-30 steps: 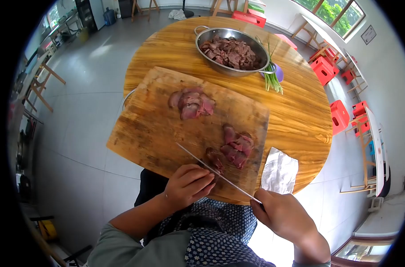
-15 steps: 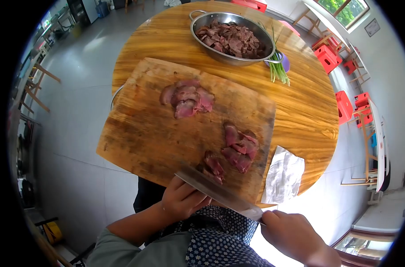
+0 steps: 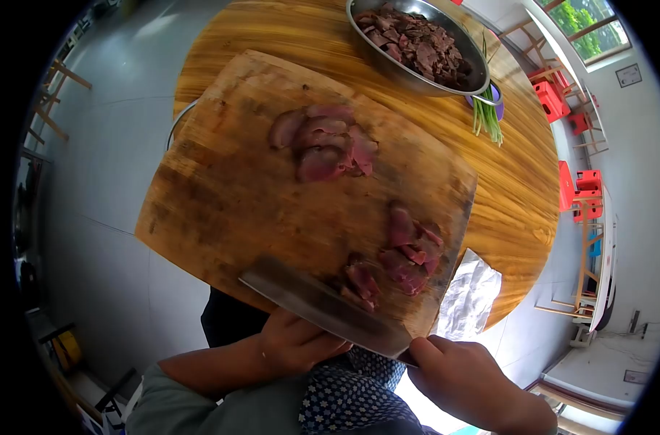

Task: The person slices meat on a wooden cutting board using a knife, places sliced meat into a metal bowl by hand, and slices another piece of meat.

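Note:
My right hand (image 3: 460, 373) is closed round the handle of a wide-bladed knife (image 3: 323, 304), its blade slanting over the near edge of the wooden cutting board (image 3: 214, 196). Behind the blade is my left hand (image 3: 297, 344); its fingertips are hidden, so what they hold cannot be made out. Just beyond the blade lie small dark meat pieces (image 3: 363, 283). To their right sits a cluster of red meat slices (image 3: 413, 254). Another group of overlapping slices (image 3: 326, 145) rests on the far part of the board.
A metal basin (image 3: 471, 78) of cut meat stands at the far side of the round wooden table (image 3: 511, 210). Green stalks (image 3: 487, 119) and a purple item lie beside it. White paper (image 3: 469, 297) is right of the board. Red stools (image 3: 551, 101) stand beyond.
The knife blade has tilted flatter, and its tip has moved left and toward the board's near edge. My left hand has drawn back behind the blade. The whole view has shifted.

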### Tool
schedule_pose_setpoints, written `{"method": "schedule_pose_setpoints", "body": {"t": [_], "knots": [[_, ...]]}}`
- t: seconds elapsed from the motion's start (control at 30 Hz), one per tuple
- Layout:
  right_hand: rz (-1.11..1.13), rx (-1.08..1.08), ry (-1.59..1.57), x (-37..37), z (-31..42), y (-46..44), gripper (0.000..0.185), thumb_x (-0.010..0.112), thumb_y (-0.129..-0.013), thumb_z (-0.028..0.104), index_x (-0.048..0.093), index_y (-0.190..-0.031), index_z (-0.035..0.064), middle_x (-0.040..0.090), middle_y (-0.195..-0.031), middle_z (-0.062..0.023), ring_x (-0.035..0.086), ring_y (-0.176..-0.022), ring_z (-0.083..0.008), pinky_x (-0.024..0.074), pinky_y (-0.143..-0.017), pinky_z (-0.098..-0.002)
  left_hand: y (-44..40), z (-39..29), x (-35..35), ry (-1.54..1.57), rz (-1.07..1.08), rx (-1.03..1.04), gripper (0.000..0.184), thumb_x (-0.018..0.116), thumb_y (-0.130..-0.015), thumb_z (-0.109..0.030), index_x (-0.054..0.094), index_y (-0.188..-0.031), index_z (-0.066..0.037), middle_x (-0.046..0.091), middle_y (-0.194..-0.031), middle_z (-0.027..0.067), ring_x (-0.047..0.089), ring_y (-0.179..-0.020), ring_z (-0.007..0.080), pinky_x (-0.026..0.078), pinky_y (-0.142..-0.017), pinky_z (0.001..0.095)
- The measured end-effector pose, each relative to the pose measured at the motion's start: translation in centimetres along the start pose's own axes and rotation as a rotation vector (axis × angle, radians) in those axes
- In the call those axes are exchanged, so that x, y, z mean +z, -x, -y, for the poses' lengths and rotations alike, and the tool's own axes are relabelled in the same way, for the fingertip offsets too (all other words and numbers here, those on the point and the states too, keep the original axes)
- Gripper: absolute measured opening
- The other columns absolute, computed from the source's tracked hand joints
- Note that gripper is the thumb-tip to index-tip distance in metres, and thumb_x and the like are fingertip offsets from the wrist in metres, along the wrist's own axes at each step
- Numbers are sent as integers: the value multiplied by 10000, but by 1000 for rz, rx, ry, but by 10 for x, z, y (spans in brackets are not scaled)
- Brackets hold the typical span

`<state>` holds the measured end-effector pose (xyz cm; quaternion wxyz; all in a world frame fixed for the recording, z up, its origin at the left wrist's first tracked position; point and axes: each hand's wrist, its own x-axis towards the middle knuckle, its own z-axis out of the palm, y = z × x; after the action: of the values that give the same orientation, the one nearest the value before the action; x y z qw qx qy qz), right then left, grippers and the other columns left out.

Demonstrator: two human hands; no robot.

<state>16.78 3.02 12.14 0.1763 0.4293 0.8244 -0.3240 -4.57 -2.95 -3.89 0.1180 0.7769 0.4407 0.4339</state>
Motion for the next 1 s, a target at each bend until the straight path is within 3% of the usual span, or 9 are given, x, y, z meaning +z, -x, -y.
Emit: {"method": "schedule_pose_setpoints", "body": {"t": [0.17, 0.3, 0.53, 0.73, 0.97, 1.0], "knots": [[-96, 55, -35, 18, 1, 20, 157, 599, -901, 89, 523, -1031, 47, 633, -832, -175, 648, -723, -403, 517, -610, -489, 1, 0, 2, 115, -8, -41, 309, 812, -778, -188, 767, -1059, -67, 721, -1123, 89, 695, -1050, 281, 563, -939, 459], [-107, 131, -23, 20, -1, 42, 111, 605, -906, 100, 536, -975, 46, 632, -836, -168, 636, -723, -404, 513, -615, -489, -4, -3, -3, 3, -30, -22, 312, 814, -779, -189, 767, -1060, -64, 720, -1118, 99, 695, -1060, 283, 569, -933, 451], [-38, 84, -18, 11, 2, 10, 106, 592, -915, 100, 533, -983, 44, 627, -821, -183, 635, -704, -423, 507, -600, -511, -9, -3, -5, 27, -38, -5, 304, 813, -776, -167, 759, -1047, -41, 713, -1129, 119, 699, -1050, 290, 572, -908, 441], [-115, 129, -32, 28, -3, 26, 91, 585, -920, 103, 536, -969, 45, 629, -831, -186, 638, -718, -422, 516, -616, -513, -6, -1, -4, 27, -31, 9, 261, 813, -763, -153, 753, -989, -37, 707, -1109, 136, 702, -1020, 309, 568, -899, 448], [-30, 154, -13, 14, -4, 19, 109, 601, -911, 120, 557, -965, 36, 650, -825, -192, 647, -718, -420, 522, -628, -520, -8, 0, -2, 41, -19, 21, 234, 804, -778, -140, 749, -982, -40, 708, -1101, 138, 700, -1001, 310, 559, -907, 459], [116, 131, 16, -3, 4, 6, 175, 616, -929, 164, 530, -1015, 38, 661, -851, -162, 673, -744, -386, 540, -642, -472, -9, -1, -3, 41, -22, 26, 234, 804, -778, -140, 749, -982, -40, 708, -1101, 138, 700, -1001, 310, 559, -907, 459]]}}
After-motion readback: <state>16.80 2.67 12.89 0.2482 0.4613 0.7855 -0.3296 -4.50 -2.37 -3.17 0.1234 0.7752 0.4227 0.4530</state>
